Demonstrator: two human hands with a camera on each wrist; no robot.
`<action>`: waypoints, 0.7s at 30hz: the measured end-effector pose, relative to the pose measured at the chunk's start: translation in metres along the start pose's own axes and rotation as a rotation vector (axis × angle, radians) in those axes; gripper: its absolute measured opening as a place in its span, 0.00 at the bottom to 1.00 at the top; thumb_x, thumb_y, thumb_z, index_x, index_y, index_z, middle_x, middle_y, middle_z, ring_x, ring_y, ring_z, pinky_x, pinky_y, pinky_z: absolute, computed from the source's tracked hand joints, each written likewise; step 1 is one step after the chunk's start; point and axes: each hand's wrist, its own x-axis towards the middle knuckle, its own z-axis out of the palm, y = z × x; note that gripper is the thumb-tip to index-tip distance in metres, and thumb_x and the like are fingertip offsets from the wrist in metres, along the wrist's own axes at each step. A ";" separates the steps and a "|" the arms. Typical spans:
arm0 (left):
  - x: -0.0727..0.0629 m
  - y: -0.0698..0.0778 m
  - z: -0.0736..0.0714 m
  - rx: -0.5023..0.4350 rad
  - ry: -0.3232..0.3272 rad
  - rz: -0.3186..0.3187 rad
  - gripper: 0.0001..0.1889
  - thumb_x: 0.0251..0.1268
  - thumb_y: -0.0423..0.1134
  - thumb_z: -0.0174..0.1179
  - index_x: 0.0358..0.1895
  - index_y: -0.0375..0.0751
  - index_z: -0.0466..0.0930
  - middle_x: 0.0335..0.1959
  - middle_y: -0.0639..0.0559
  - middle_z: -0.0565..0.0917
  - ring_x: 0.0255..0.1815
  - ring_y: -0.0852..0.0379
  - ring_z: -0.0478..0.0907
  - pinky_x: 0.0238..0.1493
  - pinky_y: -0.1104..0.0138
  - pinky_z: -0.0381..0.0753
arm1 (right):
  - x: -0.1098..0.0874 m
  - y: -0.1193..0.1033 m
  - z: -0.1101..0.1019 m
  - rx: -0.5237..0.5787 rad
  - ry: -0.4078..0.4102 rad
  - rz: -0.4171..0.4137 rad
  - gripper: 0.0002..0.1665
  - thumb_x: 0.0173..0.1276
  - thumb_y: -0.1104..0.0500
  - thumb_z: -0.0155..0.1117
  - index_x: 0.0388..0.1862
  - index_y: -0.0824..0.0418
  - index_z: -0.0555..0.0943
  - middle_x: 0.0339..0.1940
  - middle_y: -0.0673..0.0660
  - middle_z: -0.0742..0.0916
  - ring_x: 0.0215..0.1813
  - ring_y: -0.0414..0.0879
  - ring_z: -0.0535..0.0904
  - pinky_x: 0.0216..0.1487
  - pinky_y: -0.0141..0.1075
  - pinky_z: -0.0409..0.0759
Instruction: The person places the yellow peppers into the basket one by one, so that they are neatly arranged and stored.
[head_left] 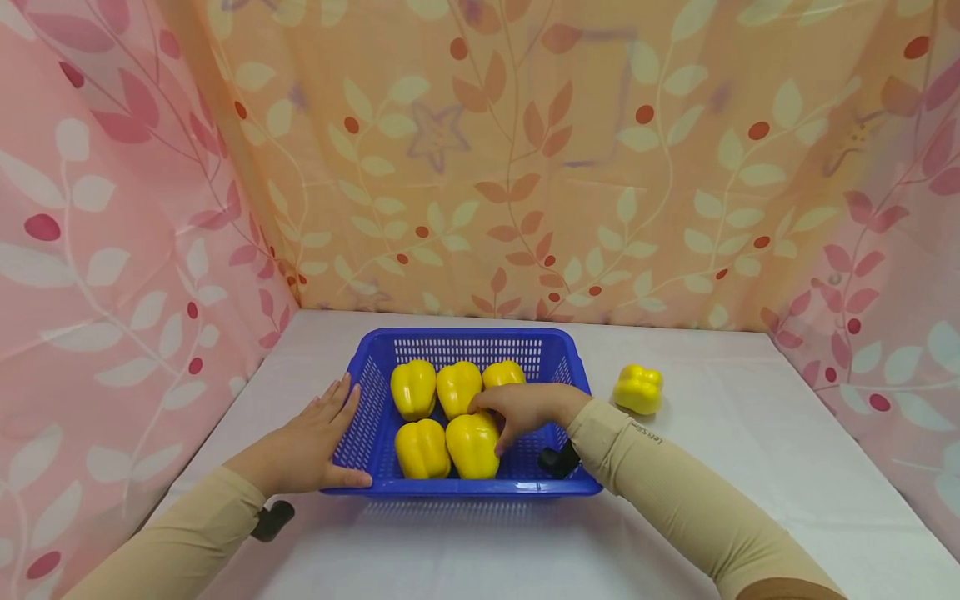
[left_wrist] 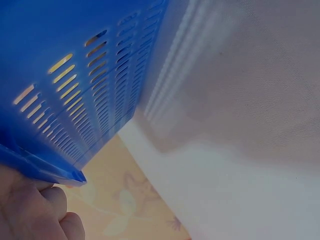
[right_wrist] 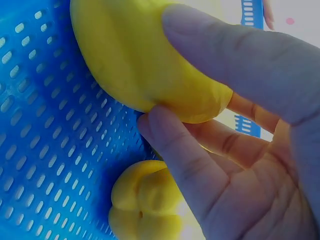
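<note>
In the head view a blue plastic basket holds several yellow bell peppers in two rows. My right hand reaches in over its right side and holds the front right bell pepper, thumb on one side and fingers on the other. The right wrist view shows that bell pepper close up between thumb and fingertips. Another bell pepper lies below it. At the basket's left front corner my left hand rests on the rim, fingers extended along the left side and thumb on the front edge.
A single yellow bell pepper lies on the white tabletop, right of the basket. Floral cloth hangs behind the table and along both sides. Black wrist devices show at both wrists.
</note>
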 end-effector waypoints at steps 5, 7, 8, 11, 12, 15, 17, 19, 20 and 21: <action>-0.001 0.002 -0.003 -0.002 -0.013 -0.007 0.64 0.40 0.76 0.53 0.71 0.31 0.39 0.72 0.34 0.38 0.72 0.37 0.37 0.66 0.44 0.46 | 0.000 -0.001 -0.001 0.024 -0.001 -0.001 0.34 0.52 0.53 0.72 0.59 0.52 0.71 0.48 0.42 0.78 0.44 0.36 0.74 0.50 0.27 0.74; -0.001 0.002 -0.003 -0.004 -0.015 -0.009 0.64 0.40 0.76 0.53 0.71 0.31 0.39 0.72 0.34 0.38 0.72 0.37 0.37 0.66 0.44 0.46 | -0.001 0.000 -0.002 0.037 0.000 -0.004 0.33 0.52 0.53 0.72 0.57 0.52 0.72 0.47 0.41 0.78 0.44 0.37 0.74 0.49 0.27 0.74; -0.001 0.002 -0.003 -0.004 -0.016 -0.010 0.64 0.40 0.76 0.53 0.71 0.31 0.39 0.72 0.34 0.38 0.72 0.37 0.37 0.66 0.44 0.46 | -0.001 0.000 -0.002 0.043 0.001 -0.005 0.32 0.52 0.54 0.72 0.57 0.52 0.72 0.46 0.41 0.78 0.45 0.38 0.75 0.48 0.27 0.74; 0.000 0.002 -0.003 -0.003 -0.018 -0.013 0.64 0.39 0.76 0.53 0.71 0.32 0.39 0.72 0.35 0.38 0.72 0.37 0.37 0.66 0.44 0.45 | -0.002 0.000 -0.003 0.064 0.003 -0.012 0.31 0.53 0.54 0.71 0.56 0.52 0.73 0.46 0.42 0.78 0.45 0.43 0.76 0.46 0.26 0.75; 0.000 0.002 -0.003 -0.004 -0.017 -0.014 0.64 0.39 0.76 0.53 0.71 0.32 0.39 0.72 0.35 0.38 0.72 0.37 0.37 0.66 0.44 0.45 | -0.003 0.000 -0.003 0.073 0.004 -0.014 0.30 0.53 0.54 0.71 0.56 0.53 0.73 0.45 0.42 0.78 0.46 0.44 0.77 0.46 0.26 0.75; 0.000 0.002 -0.003 -0.005 -0.018 -0.016 0.64 0.39 0.76 0.53 0.71 0.32 0.39 0.72 0.35 0.38 0.72 0.37 0.37 0.66 0.44 0.45 | -0.004 0.000 -0.005 0.094 0.007 -0.013 0.30 0.53 0.55 0.71 0.56 0.53 0.74 0.45 0.43 0.79 0.46 0.49 0.77 0.45 0.26 0.75; 0.000 0.002 -0.003 -0.006 -0.017 -0.014 0.64 0.39 0.76 0.53 0.71 0.32 0.39 0.72 0.35 0.38 0.72 0.37 0.37 0.66 0.44 0.45 | -0.005 0.000 -0.007 0.108 0.010 -0.006 0.31 0.53 0.55 0.71 0.56 0.54 0.74 0.46 0.43 0.79 0.47 0.49 0.77 0.45 0.27 0.76; 0.000 0.002 -0.003 -0.006 -0.016 -0.012 0.64 0.39 0.76 0.53 0.71 0.32 0.39 0.72 0.34 0.38 0.72 0.37 0.37 0.66 0.44 0.45 | -0.006 0.000 -0.009 0.121 0.014 0.001 0.31 0.53 0.55 0.71 0.57 0.54 0.74 0.47 0.44 0.79 0.48 0.49 0.77 0.47 0.28 0.76; 0.000 0.002 -0.003 -0.006 -0.016 -0.012 0.64 0.39 0.76 0.53 0.71 0.31 0.39 0.72 0.34 0.38 0.72 0.37 0.37 0.66 0.44 0.45 | -0.006 0.000 -0.010 0.124 0.017 0.007 0.32 0.53 0.55 0.71 0.58 0.54 0.73 0.47 0.44 0.79 0.49 0.48 0.77 0.48 0.28 0.76; 0.000 0.002 -0.003 -0.006 -0.016 -0.011 0.64 0.39 0.76 0.53 0.71 0.31 0.39 0.72 0.34 0.38 0.72 0.37 0.37 0.66 0.44 0.46 | -0.007 0.000 -0.011 0.130 0.020 0.013 0.32 0.53 0.54 0.72 0.58 0.54 0.73 0.48 0.44 0.79 0.49 0.47 0.77 0.48 0.29 0.76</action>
